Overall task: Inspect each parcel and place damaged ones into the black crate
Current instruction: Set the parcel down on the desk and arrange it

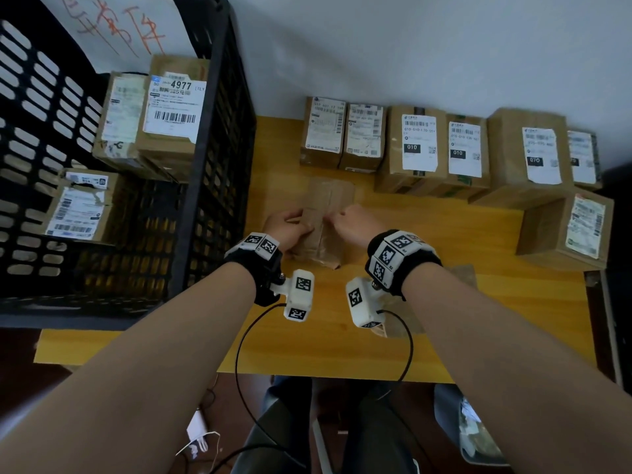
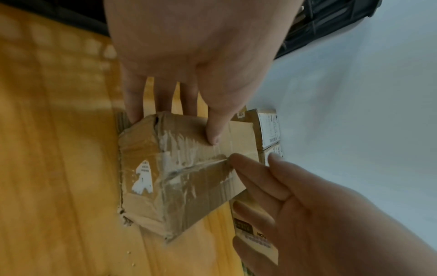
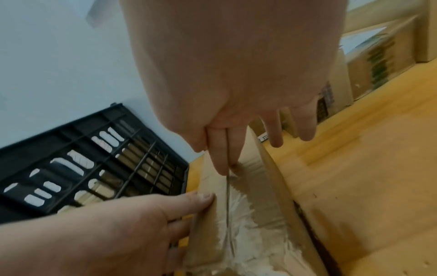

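A black crate (image 1: 212, 138) stands at the left on the wooden table (image 1: 478, 319), with three labelled cardboard boxes (image 1: 164, 111) inside. A row of labelled parcels (image 1: 420, 148) lines the far edge of the table, another at the right. Near the middle lies a worn, taped cardboard parcel (image 1: 328, 213), its corners crushed. The left hand (image 1: 287, 230) grips its left side, thumb (image 2: 212, 128) on top and fingers down the side. The right hand (image 1: 352, 224) rests two fingertips (image 3: 221, 158) on the tape seam, the other fingers loose.
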`<state>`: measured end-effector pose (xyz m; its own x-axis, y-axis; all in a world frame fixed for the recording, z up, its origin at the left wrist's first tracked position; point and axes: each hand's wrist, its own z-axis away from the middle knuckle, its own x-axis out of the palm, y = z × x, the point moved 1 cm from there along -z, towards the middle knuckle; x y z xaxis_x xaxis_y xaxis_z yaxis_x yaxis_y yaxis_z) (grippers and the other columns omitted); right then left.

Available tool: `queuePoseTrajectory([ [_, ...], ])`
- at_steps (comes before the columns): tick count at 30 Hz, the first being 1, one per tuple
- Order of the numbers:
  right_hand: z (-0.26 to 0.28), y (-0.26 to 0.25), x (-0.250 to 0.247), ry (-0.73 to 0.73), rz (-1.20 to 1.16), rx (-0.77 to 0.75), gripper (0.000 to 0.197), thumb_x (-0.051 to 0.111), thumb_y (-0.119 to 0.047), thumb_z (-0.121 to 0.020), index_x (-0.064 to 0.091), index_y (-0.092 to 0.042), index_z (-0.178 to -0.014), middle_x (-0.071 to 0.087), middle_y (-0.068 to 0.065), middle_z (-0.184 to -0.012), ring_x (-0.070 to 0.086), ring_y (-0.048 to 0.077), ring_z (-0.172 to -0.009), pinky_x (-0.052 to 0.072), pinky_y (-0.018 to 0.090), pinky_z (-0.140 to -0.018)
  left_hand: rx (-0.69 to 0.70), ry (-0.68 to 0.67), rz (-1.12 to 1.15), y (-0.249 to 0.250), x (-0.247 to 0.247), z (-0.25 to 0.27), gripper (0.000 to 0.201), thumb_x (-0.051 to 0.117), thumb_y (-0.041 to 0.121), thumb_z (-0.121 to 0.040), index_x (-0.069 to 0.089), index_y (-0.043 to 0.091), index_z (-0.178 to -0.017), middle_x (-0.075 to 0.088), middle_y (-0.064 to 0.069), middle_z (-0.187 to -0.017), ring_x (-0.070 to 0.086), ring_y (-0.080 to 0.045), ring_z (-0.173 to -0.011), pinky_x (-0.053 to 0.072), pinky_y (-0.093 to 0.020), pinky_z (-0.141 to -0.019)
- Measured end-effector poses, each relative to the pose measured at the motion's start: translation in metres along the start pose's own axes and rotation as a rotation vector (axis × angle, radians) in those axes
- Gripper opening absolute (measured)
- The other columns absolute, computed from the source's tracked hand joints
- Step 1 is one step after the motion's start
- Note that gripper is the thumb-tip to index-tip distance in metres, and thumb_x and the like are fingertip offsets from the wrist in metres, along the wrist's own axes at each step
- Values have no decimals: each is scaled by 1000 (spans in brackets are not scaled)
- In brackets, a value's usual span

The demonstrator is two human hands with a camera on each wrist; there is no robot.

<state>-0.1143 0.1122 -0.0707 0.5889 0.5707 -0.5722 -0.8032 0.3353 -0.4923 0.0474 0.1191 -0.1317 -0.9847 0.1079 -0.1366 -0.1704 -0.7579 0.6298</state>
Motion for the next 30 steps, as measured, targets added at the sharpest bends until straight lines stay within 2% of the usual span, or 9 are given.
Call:
queuePoseTrajectory([
  [3,-2,0,6,-66,94,-8,40,31,-32,-113,62,-8,-125,65,10,-101,60,28,-101,37,30,-72,-27,-23,7,-1,2,0,47,74,19,-96,62,27,-140,71,-5,-112,65,-18,-88,51,-30,-63],
  [6,-6,-2,9,-106,145,1,41,28,-31,-113,50,-9,-141,61,20,-131,59,34,-118,39,32,-84,-48,-22,14,-4,1,-4,45,74,20,-96,63,25,-139,72,-5,-109,66,-15,-83,51,-28,-60],
  [11,-12,-1,7,-94,142,26,41,30,-39,-112,58,-15,-131,63,15,-121,60,31,-108,42,35,-83,-81,-38,39,-4,0,-2,44,74,21,-96,61,24,-138,70,4,-97,65,-11,-81,50,-26,-58],
  [16,-9,1,8,-96,158,5,44,29,-35,-113,56,-9,-136,62,18,-122,60,35,-112,39,34,-81,-74,-33,40,0,0,2,51,78,23,-92,62,16,-140,74,-4,-108,69,-20,-91,57,-34,-72],
  [20,-7,5,5,25,30,25,46,38,-39,-110,67,-7,-96,59,9,-80,59,27,-76,40,34,-63,-72,-42,40,1,0,5,46,76,25,-94,62,17,-138,72,-4,-108,67,-20,-92,58,-41,-82],
  [22,-8,9,-1,122,-111,48,42,41,-31,-109,70,-6,-92,56,6,-72,51,21,-63,38,31,-57,-80,-51,32,0,-2,5,46,74,26,-96,61,19,-140,70,-7,-118,65,-21,-94,57,-45,-88],
  [25,-11,18,-17,334,-443,156,40,42,-28,-105,70,1,-100,63,7,-84,58,22,-73,46,33,-71,-99,-59,16,2,-4,8,45,70,26,-99,57,21,-143,64,-4,-119,60,-25,-106,54,-46,-90],
  [28,-7,23,-17,185,-516,303,40,46,-29,-104,58,-5,-134,68,12,-118,68,32,-103,56,48,-96,-115,-62,15,3,-4,9,45,68,28,-100,57,24,-144,62,-3,-122,58,-27,-112,53,-49,-96],
  [30,-2,23,-14,52,-536,342,37,46,-33,-105,59,-9,-131,69,13,-119,70,35,-102,59,52,-93,-128,-69,3,4,-3,9,44,67,29,-100,58,26,-143,63,-1,-123,58,-26,-114,52,-51,-101],
])
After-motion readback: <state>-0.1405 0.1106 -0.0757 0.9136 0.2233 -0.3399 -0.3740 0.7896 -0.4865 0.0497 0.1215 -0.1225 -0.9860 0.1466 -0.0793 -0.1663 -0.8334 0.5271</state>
